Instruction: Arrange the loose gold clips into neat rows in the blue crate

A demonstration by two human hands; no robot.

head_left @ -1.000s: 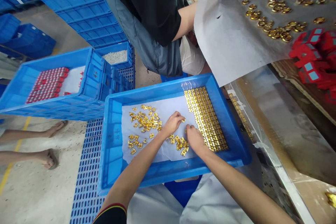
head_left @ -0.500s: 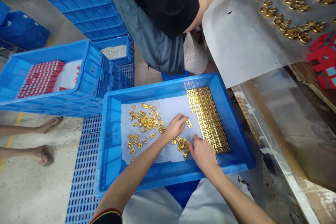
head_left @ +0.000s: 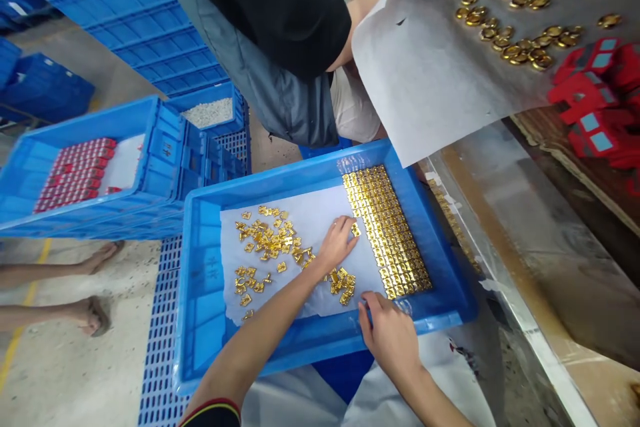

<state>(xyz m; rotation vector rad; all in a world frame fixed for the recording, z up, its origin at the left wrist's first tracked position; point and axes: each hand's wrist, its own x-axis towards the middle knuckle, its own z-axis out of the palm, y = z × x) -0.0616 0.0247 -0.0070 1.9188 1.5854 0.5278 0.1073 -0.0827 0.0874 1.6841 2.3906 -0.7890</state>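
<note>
Left hand point(head_left: 337, 241), hold unclear, at gold piece point(head_left: 356, 230) beside bare paper point(head_left: 310, 210); right hand point(head_left: 393, 339) unclenched over rim point(head_left: 440, 322)

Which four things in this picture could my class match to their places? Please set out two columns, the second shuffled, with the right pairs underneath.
Things:
1. Left hand
2. Right hand
3. Gold rows
4. Gold discs

Places:
A. over the near edge of the blue tray
B. on the sheet at upper right
C. at a single gold piece
D. inside the blue tray, at its right end

Pairs: 1-C, 2-A, 3-D, 4-B
</note>
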